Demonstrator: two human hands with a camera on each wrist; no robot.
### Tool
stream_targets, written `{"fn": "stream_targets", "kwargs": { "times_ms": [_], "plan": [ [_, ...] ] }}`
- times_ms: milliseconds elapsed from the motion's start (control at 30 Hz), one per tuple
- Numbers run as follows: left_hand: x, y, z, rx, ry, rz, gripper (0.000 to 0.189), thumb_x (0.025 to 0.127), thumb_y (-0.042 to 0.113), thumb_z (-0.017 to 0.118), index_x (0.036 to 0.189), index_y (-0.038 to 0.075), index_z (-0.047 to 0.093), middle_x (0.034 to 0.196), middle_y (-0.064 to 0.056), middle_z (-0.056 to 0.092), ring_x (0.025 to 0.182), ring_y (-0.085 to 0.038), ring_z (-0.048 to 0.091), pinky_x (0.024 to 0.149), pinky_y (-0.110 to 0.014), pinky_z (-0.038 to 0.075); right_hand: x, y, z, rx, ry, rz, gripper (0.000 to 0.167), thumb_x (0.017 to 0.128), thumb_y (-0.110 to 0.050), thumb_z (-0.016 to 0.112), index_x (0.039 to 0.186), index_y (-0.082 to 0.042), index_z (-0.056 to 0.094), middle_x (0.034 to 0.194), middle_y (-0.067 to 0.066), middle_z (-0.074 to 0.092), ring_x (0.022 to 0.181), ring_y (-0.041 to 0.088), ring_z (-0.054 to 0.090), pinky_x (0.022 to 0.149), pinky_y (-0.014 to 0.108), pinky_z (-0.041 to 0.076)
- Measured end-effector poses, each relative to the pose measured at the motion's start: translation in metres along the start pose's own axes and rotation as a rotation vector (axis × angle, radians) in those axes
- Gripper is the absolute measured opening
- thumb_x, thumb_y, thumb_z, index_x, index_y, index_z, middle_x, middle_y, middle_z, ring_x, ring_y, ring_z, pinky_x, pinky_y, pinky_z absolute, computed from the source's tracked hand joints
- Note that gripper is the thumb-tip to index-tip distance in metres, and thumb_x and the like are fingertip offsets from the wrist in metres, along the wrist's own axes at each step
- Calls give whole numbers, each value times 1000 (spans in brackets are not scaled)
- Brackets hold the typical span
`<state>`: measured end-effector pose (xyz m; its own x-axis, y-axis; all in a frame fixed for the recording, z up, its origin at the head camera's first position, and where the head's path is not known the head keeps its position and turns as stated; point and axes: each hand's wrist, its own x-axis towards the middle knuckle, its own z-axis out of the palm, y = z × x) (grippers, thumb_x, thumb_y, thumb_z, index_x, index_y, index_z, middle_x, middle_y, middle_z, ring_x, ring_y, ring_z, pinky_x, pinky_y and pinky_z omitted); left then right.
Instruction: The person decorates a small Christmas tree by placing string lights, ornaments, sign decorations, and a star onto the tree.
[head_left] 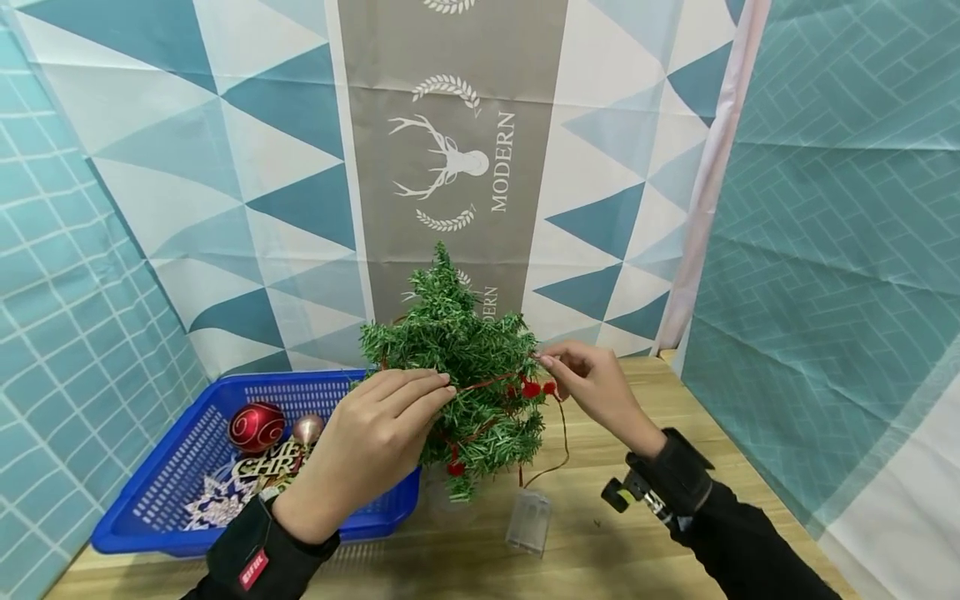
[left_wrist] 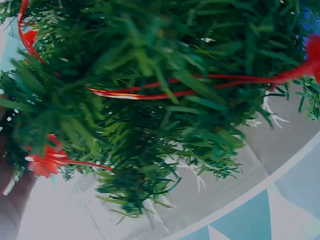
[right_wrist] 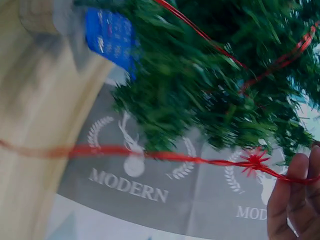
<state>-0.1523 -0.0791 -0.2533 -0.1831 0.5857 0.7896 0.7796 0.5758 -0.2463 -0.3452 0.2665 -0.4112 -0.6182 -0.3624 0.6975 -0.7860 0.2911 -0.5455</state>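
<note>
A small green artificial Christmas tree [head_left: 450, 342] stands on the table between the hands. Around its branches runs a thin red light string [head_left: 487, 382] with fuzzy red ornaments [head_left: 531, 389]. My right hand [head_left: 592, 382] pinches this string at the tree's right side; in the right wrist view the red strand crosses the fingertips [right_wrist: 298, 172]. My left hand [head_left: 390, 425] reaches across the front left, fingers mostly straight and their tips right by the string, thumb hidden. From the tree's right side, a wire drops to a clear battery box [head_left: 529, 521] on the table.
A blue plastic basket [head_left: 150, 533] stands at the left, partly behind my left arm. Inside lie a red ball ornament [head_left: 257, 426], a pinkish ornament [head_left: 307, 429], gold lettering [head_left: 266, 462] and white snowflakes [head_left: 217, 500]. Patterned curtains [head_left: 450, 167] hang behind the wooden table [head_left: 600, 533].
</note>
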Motion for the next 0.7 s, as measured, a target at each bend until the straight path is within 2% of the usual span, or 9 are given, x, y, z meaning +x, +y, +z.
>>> {"fn": "stream_targets", "kwargs": {
  "times_ms": [33, 100, 200, 267, 333, 433, 500, 600, 700],
  "plan": [
    [1, 1, 0, 3, -3, -11, 40, 104, 18, 33, 109, 3, 69, 109, -13, 67, 104, -27, 61, 92, -39, 46, -6, 2, 1, 7, -1, 32, 27, 99, -21, 54, 124, -14, 62, 76, 0, 61, 65, 16, 55, 60, 31, 42],
    [4, 3, 0, 34, -5, -34, 41, 103, 24, 35, 112, 3, 68, 112, -13, 66, 108, -29, 59, 94, -44, 43, -8, -63, -1, 12, -16, 95, 24, 99, -15, 53, 120, -8, 63, 76, 4, 62, 66, 19, 57, 59, 32, 46],
    [14, 11, -1, 115, -13, -56, 44, 99, 32, 39, 117, 2, 65, 117, -16, 64, 113, -33, 56, 98, -51, 38, 3, -179, -7, 59, -64, 135, 21, 98, -6, 52, 115, 2, 63, 78, 8, 64, 68, 19, 62, 63, 31, 53],
    [26, 21, -2, 180, -41, -63, 46, 95, 35, 46, 120, 1, 64, 120, -16, 63, 115, -34, 54, 99, -51, 38, 1, -183, -7, 71, -94, 127, 22, 96, 1, 52, 116, 4, 62, 80, 10, 65, 69, 20, 63, 65, 30, 54],
    [41, 32, 2, 240, -79, -51, 42, 92, 32, 53, 120, 2, 64, 121, -14, 63, 113, -32, 55, 95, -47, 42, -1, -186, -7, 70, -123, 124, 25, 95, 5, 51, 118, 5, 61, 83, 11, 66, 72, 22, 64, 66, 30, 54],
    [63, 46, 16, 338, -165, -29, 33, 89, 22, 63, 118, 6, 64, 120, -10, 62, 102, -28, 58, 80, -37, 48, -2, -185, -7, 69, -151, 111, 27, 96, 4, 51, 120, 2, 61, 85, 9, 67, 75, 23, 64, 68, 31, 54],
    [74, 51, 29, 414, -220, -22, 29, 89, 21, 66, 115, 8, 66, 114, -7, 63, 93, -24, 58, 69, -30, 48, -4, -183, -7, 79, -165, 106, 27, 96, 1, 52, 121, -2, 62, 88, 5, 68, 77, 21, 65, 69, 32, 54],
    [81, 56, 45, 505, -282, -20, 16, 89, 24, 67, 99, 12, 69, 94, -3, 61, 79, -19, 54, 61, -25, 43, -8, -181, -7, 110, -215, 123, 25, 97, -3, 52, 119, -6, 63, 91, 4, 69, 79, 19, 65, 70, 33, 54],
    [78, 61, 52, 543, -292, -14, 12, 89, 18, 67, 78, 14, 65, 76, 0, 54, 70, -16, 48, 58, -21, 39, -13, -179, -9, 142, -307, 157, 21, 98, -6, 52, 114, -8, 65, 93, 6, 68, 82, 16, 63, 74, 34, 52]
  ]
}}
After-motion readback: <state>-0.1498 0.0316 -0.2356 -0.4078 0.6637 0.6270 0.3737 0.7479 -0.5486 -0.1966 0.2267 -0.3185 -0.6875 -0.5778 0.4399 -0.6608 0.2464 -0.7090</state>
